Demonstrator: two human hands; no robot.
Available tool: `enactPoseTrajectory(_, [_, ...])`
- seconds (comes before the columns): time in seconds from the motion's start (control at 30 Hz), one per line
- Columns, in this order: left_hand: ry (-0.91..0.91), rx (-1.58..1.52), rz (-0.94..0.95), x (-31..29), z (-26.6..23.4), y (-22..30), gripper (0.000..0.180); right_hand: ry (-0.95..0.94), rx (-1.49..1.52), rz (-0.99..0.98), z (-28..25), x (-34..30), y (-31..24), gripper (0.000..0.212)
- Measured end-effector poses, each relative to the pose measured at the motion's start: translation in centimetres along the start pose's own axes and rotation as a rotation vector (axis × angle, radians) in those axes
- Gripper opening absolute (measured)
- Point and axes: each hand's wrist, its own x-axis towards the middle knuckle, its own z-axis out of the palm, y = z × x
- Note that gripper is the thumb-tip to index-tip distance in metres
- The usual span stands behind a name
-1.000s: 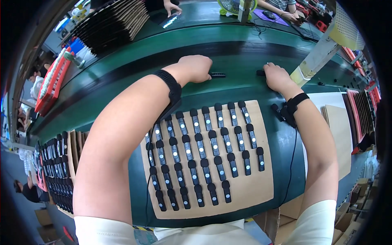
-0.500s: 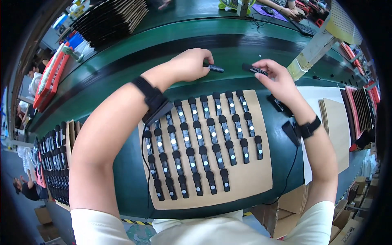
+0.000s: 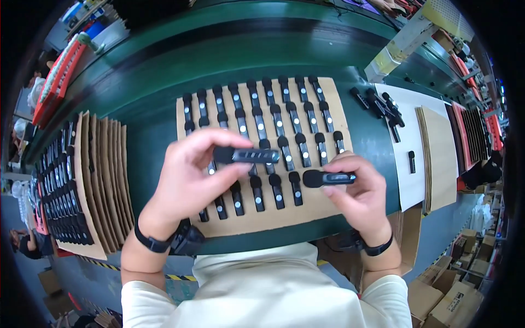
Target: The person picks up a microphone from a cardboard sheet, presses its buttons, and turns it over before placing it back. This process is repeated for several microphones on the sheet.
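Pinched between the thumb and fingers of my left hand [image 3: 183,177] is a small black microphone [image 3: 251,156] with a foam tip, lying level with the tip to the left. My right hand [image 3: 363,194] grips a second microphone [image 3: 331,179] of the same kind, its foam tip also leftward. Both hands are above the near part of a brown cardboard sheet [image 3: 320,205]. Rows of like microphones lie on that sheet, foam tips away from me, most showing a pale round dot. My left hand hides some of them.
Right of the sheet, several loose microphones [image 3: 383,106] lie by a white sheet [image 3: 404,180] and a cardboard stack [image 3: 437,158]. Upright cardboard sheets [image 3: 106,180] and a full board of microphones [image 3: 65,186] are at left. A pale post [image 3: 402,46] rises at far right.
Both hands have come back from the green surface beyond the sheet to above its near part. The microphone at my left fingertips is now lifted in that hand. The view has shifted.
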Motion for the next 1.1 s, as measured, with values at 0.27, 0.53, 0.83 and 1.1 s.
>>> enactPoseTrajectory(0.27, [0.181,0.012,-0.124,-8.7,0.5,-0.9,0.028,-0.050,-0.059,-0.094,4.5,-2.4,1.2,0.027])
enactPoseTrajectory(0.53, [0.186,0.071,-0.015,-10.4,0.8,-1.6,0.031,-0.079,-0.049,-0.059,6.5,-2.8,1.2,0.025])
enactPoseTrajectory(0.83, [0.177,0.025,-0.048,-10.5,0.6,-2.0,0.030,-0.122,-0.104,-0.094,7.3,-2.3,1.3,0.025])
enactPoseTrajectory(1.1, [0.170,-0.018,-0.033,-10.5,0.5,-2.7,0.030,-0.129,-0.104,-0.112,7.5,-2.0,1.6,0.025])
